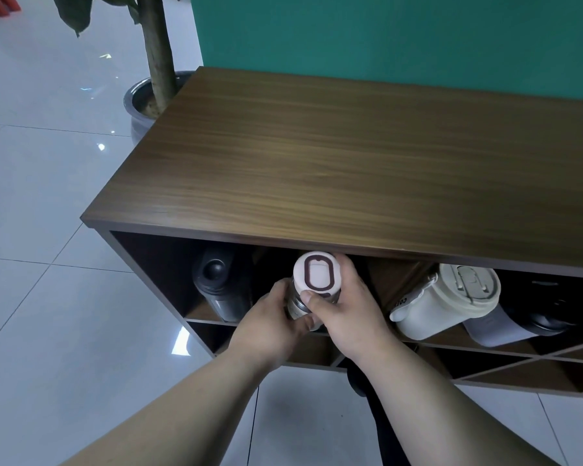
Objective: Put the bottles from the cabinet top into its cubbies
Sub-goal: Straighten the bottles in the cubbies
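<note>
A bottle with a white lid and a brown oval ring [317, 274] sits at the mouth of a top-row cubby, just under the brown wooden cabinet top [350, 156]. My left hand [276, 317] grips its lower body from the left. My right hand [347, 307] wraps it from the right, thumb on the lid's edge. A black bottle [216, 287] stands in the cubby to the left. A cream cup-shaped bottle [448, 301] and a grey and black bottle [519, 324] lie tilted in cubbies to the right. No bottle is visible on the cabinet top.
A potted plant in a grey pot [142, 105] stands at the cabinet's far left corner. A green wall [384, 35] runs behind the cabinet. Glossy white floor tiles [48, 196] spread to the left. Lower cubbies have diagonal dividers [519, 361].
</note>
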`<state>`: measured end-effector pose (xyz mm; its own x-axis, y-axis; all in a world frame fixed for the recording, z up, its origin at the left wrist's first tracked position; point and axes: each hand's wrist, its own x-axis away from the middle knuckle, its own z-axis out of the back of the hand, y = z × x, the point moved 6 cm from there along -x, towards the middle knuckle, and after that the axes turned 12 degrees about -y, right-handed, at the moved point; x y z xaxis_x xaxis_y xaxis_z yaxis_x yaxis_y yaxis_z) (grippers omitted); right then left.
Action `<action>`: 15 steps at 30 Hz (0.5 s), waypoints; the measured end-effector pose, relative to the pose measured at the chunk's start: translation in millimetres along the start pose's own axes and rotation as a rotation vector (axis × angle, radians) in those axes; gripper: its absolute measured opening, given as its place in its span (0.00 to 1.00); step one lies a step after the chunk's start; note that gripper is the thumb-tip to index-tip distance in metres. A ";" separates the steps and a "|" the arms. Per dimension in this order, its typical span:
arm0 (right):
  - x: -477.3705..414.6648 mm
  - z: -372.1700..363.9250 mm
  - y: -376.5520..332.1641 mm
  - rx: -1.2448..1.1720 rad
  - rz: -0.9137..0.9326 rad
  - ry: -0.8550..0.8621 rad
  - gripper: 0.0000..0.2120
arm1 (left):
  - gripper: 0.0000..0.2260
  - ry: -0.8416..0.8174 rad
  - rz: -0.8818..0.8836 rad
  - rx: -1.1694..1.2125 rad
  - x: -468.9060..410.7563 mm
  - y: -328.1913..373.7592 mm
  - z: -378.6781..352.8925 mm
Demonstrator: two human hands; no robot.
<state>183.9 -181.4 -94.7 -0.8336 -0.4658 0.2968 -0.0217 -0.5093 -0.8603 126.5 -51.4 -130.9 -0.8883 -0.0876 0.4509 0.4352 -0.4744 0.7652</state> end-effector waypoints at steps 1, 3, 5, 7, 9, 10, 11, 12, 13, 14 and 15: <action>0.1 0.0 0.3 -0.001 0.001 0.000 0.29 | 0.30 -0.002 0.001 -0.004 0.2 -0.1 0.2; -0.1 -0.2 1.1 0.000 0.001 -0.001 0.28 | 0.29 -0.007 -0.001 -0.003 -0.2 -0.6 1.2; 0.3 -0.3 1.2 0.005 -0.002 0.000 0.29 | 0.28 -0.010 -0.001 -0.005 -1.7 -1.7 1.9; 0.2 -0.3 0.5 0.013 -0.005 0.001 0.30 | 0.28 -0.011 0.005 -0.008 -2.6 -3.2 1.3; 0.9 0.8 -0.8 0.023 -0.005 -0.002 0.31 | 0.28 -0.008 0.014 -0.005 -1.7 -4.3 0.3; 2.0 1.5 -1.8 0.027 -0.007 -0.005 0.30 | 0.29 -0.001 0.012 -0.002 -0.6 -3.5 0.6; 3.7 1.9 -3.5 0.031 -0.009 -0.009 0.30 | 0.30 0.007 0.002 -0.003 1.1 -1.2 1.6; 5.6 1.7 -6.0 0.041 -0.006 -0.013 0.30 | 0.31 0.016 0.005 -0.013 2.9 -0.3 2.8; 7.9 1.2 -9.2 0.065 0.001 -0.012 0.32 | 0.31 0.019 0.010 -0.023 5.6 1.6 4.0; 11.0 1.4 -14.0 0.111 0.014 0.008 0.33 | 0.28 0.010 0.031 -0.038 8.0 0.7 4.4; 14.8 1.9 -20.9 0.181 0.046 0.046 0.35 | 0.23 -0.015 0.052 -0.055 11.0 -0.6 4.2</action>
<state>173.0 -179.0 -71.4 -0.8557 -0.4604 0.2360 0.1135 -0.6121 -0.7825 117.1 -48.4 -124.4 -0.8620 -0.1008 0.4967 0.4719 -0.5171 0.7140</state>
